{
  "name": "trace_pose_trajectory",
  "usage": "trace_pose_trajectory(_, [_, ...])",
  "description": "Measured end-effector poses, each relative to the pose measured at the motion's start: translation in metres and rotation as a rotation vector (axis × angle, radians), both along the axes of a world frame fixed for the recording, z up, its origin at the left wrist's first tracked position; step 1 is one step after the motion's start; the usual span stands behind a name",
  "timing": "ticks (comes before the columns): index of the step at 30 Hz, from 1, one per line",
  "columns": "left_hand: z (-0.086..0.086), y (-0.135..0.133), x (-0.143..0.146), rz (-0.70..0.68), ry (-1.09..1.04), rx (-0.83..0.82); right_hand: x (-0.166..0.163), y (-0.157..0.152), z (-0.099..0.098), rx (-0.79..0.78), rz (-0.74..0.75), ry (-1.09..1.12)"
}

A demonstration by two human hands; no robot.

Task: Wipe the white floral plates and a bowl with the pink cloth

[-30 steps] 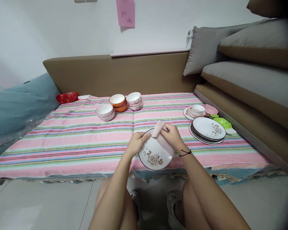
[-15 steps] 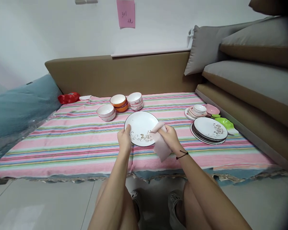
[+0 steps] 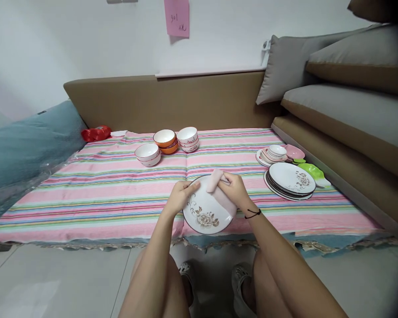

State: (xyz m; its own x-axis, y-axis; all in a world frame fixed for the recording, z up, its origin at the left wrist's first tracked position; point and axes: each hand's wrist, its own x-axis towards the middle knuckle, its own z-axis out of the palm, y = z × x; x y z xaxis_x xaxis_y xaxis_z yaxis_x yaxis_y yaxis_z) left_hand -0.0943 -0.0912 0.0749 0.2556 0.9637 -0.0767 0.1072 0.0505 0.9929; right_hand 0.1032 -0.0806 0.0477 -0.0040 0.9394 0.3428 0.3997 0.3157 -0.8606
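Note:
A white plate with a dark rim and brown flowers is tilted up above the striped cloth. My left hand grips its upper left rim, thumb lying on the face. In my right hand is a pale pink cloth, pinched and pressed against the plate's upper right side. Part of the cloth hangs over the plate's right edge. The fingers of both hands are partly hidden behind the plate and cloth.
To the right is a stack of flowered plates, with small dishes behind it and a green dish beside it. Bowls stand ahead: white, orange-sided and white patterned. Cushions pile up at right.
The plate has come nearer to me and tilted up, its flowers now at the lower left. My left hand moved up its rim. The pink cloth is now folded higher on the plate.

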Motion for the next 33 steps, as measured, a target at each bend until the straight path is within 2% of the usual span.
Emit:
trace_pose_trajectory(4, [-0.007,0.010,0.005,0.355,-0.202,0.069,0.003,0.008,0.000,-0.074,-0.195,0.225])
trace_pose_trajectory(9, [-0.016,0.017,0.021,0.740,-0.388,0.177,-0.025,-0.001,-0.015,-0.230,-0.099,0.530])
trace_pose_trajectory(12, [-0.017,0.017,0.026,0.830,-0.329,0.249,-0.045,-0.007,-0.027,-0.305,-0.038,0.727])
trace_pose_trajectory(15, [-0.013,0.018,0.028,0.782,-0.190,0.267,-0.050,-0.004,-0.032,-0.306,-0.063,0.821])
trace_pose_trajectory(19, [-0.011,0.021,0.030,0.480,-0.059,0.086,-0.025,0.008,-0.022,-0.201,-0.204,0.730])
trace_pose_trajectory(20, [-0.011,0.021,0.029,0.418,-0.033,0.051,-0.015,0.010,-0.019,-0.164,-0.259,0.649])
trace_pose_trajectory(22, [-0.011,0.021,0.026,0.388,0.047,0.065,0.004,0.012,-0.013,-0.075,-0.364,0.406])
trace_pose_trajectory(25, [-0.012,0.019,0.019,0.448,0.253,0.264,0.025,0.012,-0.006,0.116,-0.432,-0.086])
trace_pose_trajectory(27, [-0.013,0.018,0.014,0.411,0.392,0.408,0.031,0.010,-0.004,0.191,-0.369,-0.350])
trace_pose_trajectory(29, [-0.015,0.020,0.011,0.300,0.469,0.514,0.030,0.006,-0.002,0.231,-0.213,-0.515])
trace_pose_trajectory(31, [-0.015,0.022,0.011,0.163,0.519,0.558,0.026,0.003,-0.002,0.277,-0.034,-0.588])
trace_pose_trajectory(33, [-0.013,0.023,0.012,0.050,0.576,0.528,0.020,0.000,-0.001,0.320,0.071,-0.581])
